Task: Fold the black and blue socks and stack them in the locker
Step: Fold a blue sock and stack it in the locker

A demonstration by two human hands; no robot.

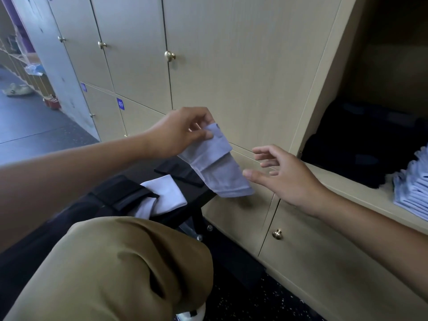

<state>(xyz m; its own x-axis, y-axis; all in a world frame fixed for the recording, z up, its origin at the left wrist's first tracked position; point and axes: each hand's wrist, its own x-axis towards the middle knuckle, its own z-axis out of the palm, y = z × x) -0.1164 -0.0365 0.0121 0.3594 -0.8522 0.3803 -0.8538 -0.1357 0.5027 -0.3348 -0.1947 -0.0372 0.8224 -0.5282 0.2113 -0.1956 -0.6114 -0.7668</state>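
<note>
Your left hand [183, 130] pinches the blue sock [217, 167] up top; your right hand [284, 174], fingers spread wide, hovers just beside its lower end.

Lt-blue sock [217, 163], blk socks [125, 193], beige lockers [243, 66].

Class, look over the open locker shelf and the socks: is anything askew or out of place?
Nothing stands out. The folded light blue socks sit stacked on the wooden locker shelf beside the black pile; the left hand pinches one blue sock.
</note>
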